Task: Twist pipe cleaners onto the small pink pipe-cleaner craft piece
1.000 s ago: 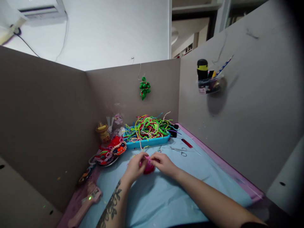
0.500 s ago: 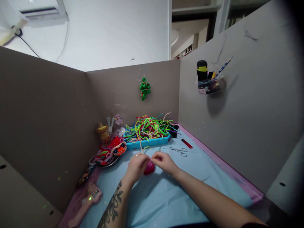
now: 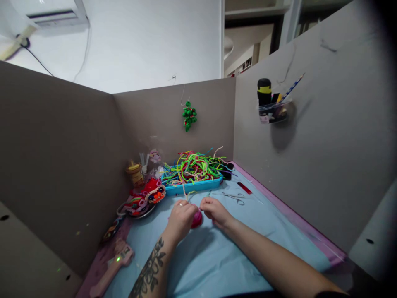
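My left hand [image 3: 182,217] is closed around a bright pink and red bundle [image 3: 197,219], which looks like shaped pipe cleaner; the fingers cover part of it. My right hand [image 3: 216,212] pinches close beside it on the right. A thin pink strand runs between the two hands, and a speck of pink shows under the right fingers. Just beyond the hands, pale pipe cleaner ends hang from the blue tray [image 3: 192,187], which is heaped with loose pipe cleaners [image 3: 198,167] in many colours. Scissors [image 3: 237,198] lie to the right of the hands.
On the left stand a dish of red fuzzy pieces [image 3: 145,198], a brown jar [image 3: 135,174] and a pink glue gun [image 3: 114,267] with a green light. A red strip [image 3: 244,188] lies near the scissors. Grey panels [image 3: 310,165] enclose the table; a green ornament [image 3: 188,116] hangs at the back.
My right hand has shifted slightly right, widening the gap between the hands. The left hand has turned a little over the pink bundle, and its tattooed forearm has rolled slightly.
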Motion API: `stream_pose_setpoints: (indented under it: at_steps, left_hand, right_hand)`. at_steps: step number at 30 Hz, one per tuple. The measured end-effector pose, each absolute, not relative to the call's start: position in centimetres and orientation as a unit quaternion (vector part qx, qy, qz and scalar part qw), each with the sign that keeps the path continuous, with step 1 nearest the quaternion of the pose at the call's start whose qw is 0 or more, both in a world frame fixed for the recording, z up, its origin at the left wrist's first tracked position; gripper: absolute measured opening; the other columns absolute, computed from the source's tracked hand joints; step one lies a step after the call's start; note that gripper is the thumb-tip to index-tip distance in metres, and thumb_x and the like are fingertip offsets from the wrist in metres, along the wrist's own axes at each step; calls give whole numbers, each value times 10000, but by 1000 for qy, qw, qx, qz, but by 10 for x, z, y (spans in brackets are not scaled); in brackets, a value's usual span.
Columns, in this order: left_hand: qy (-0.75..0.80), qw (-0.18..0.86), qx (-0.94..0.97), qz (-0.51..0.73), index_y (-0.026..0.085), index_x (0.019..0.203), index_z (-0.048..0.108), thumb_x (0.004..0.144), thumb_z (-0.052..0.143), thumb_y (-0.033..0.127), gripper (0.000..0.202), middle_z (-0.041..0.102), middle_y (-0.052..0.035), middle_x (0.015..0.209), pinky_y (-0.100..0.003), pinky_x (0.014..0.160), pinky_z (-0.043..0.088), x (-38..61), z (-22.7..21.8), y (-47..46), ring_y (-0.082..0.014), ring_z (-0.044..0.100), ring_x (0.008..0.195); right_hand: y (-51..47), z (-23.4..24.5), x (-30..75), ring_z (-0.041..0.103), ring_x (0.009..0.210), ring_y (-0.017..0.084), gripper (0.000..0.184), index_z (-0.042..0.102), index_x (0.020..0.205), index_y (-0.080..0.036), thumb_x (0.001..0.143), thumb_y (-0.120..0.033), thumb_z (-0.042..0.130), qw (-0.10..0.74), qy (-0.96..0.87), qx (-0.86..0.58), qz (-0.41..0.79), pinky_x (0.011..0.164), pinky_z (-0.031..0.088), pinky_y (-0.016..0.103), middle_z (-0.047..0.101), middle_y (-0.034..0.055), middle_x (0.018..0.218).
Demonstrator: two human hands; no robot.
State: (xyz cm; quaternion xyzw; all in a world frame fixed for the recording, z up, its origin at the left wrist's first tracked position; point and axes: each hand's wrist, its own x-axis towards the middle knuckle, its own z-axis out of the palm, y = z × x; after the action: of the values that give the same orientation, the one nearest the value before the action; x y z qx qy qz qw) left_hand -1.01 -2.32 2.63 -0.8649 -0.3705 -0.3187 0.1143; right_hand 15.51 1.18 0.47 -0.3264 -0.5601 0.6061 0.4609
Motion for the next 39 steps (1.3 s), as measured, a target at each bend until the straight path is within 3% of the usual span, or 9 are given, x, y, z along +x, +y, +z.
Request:
stream_pose_setpoints:
  at_steps: [4, 7, 12, 19, 26, 32, 36, 39]
  left_hand:
    - [-418, -54, -831, -362, 185, 803, 545, 817, 454, 136, 104, 577, -17, 717, -260, 661, 364, -11, 23, -20, -147, 499, 689]
    - [-432, -211, -774, -411, 182, 823, 502, 798, 488, 176, 29, 537, 11, 700, -229, 621, 369, -7, 21, -20, -121, 486, 652]
    - [-413, -430, -651, -471, 186, 781, 419, 748, 577, 311, 204, 438, 66, 602, -190, 518, 309, 1, 20, -19, -73, 405, 525]
    - [-408, -516, -580, -480, 190, 751, 397, 627, 673, 397, 366, 422, 82, 552, -182, 478, 250, 2, 26, -20, -54, 357, 467]
    - [-415, -443, -652, -453, 180, 755, 417, 723, 586, 264, 191, 432, 68, 609, -188, 503, 297, -2, 22, -19, -71, 406, 524]
    - [-473, -176, -790, -347, 181, 754, 475, 769, 458, 107, 77, 528, 16, 691, -230, 603, 340, -6, 18, -20, -123, 471, 646]
    - [-501, 2, -831, -243, 185, 750, 537, 819, 435, 117, 141, 582, -25, 703, -265, 625, 330, -5, 21, -20, -167, 510, 694]
    - [-481, 80, -850, -200, 188, 761, 566, 843, 451, 144, 147, 608, -42, 712, -293, 671, 336, -4, 22, -20, -191, 531, 736]
  right_hand:
    - [12, 7, 158, 449, 532, 100, 158, 539, 622, -161, 720, -280, 571, 478, -674, -320, 463, 516, 352, 219, 505, -27, 556]
    - [9, 8, 159, 500, 652, 130, 80, 571, 718, -169, 763, -235, 562, 523, -716, -327, 327, 604, 396, 242, 553, 3, 685]
    - [8, 4, 166, 528, 762, 167, 110, 595, 774, -198, 839, -198, 506, 525, -792, -270, 152, 707, 419, 286, 582, 38, 752]
    - [8, 0, 171, 557, 812, 185, 170, 627, 864, -208, 883, -204, 458, 474, -830, -291, 50, 750, 415, 307, 629, 69, 827]
    - [7, 4, 169, 532, 781, 176, 152, 623, 857, -199, 866, -163, 476, 392, -855, -341, -3, 700, 372, 276, 613, 54, 820]
    - [10, 0, 166, 515, 791, 166, 117, 600, 790, -197, 836, -144, 506, 359, -850, -384, 36, 703, 360, 270, 590, 29, 811]
    - [20, -7, 162, 491, 760, 156, 157, 554, 683, -176, 810, -121, 479, 358, -836, -394, 130, 711, 356, 278, 555, 19, 748]
    - [24, -10, 159, 449, 671, 134, 176, 485, 596, -173, 772, -158, 475, 372, -798, -383, 280, 645, 341, 255, 491, -9, 649]
